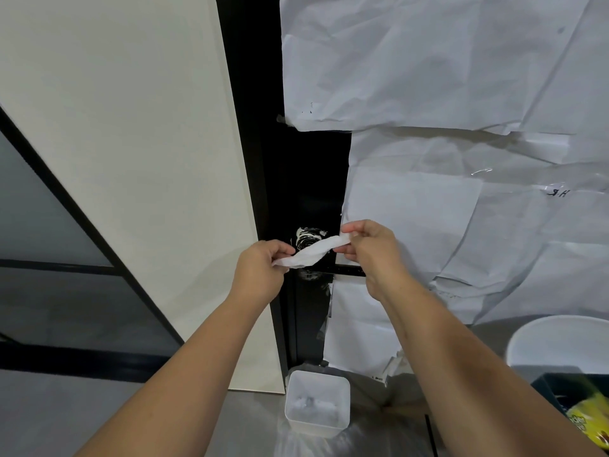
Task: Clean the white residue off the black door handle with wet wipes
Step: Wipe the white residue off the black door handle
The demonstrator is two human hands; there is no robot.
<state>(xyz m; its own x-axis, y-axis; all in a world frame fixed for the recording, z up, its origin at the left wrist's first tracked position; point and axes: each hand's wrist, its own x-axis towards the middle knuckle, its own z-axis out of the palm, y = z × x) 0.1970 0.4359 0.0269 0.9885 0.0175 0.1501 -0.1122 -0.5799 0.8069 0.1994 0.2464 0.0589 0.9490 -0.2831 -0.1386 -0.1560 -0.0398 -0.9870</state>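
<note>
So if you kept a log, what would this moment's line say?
stage: wipe stretched out | left hand: pinches wet wipe | right hand: pinches other end | white residue: still on door handle | wipe contact: cannot tell

Both hands (pixel 316 258) raised (arms outstretched), fingers pinching, palms down

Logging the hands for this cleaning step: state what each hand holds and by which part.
Both hold one twisted wet wipe in front of the door handle. The left hand pinches its lower left end; the right hand pinches its upper right end.
</note>
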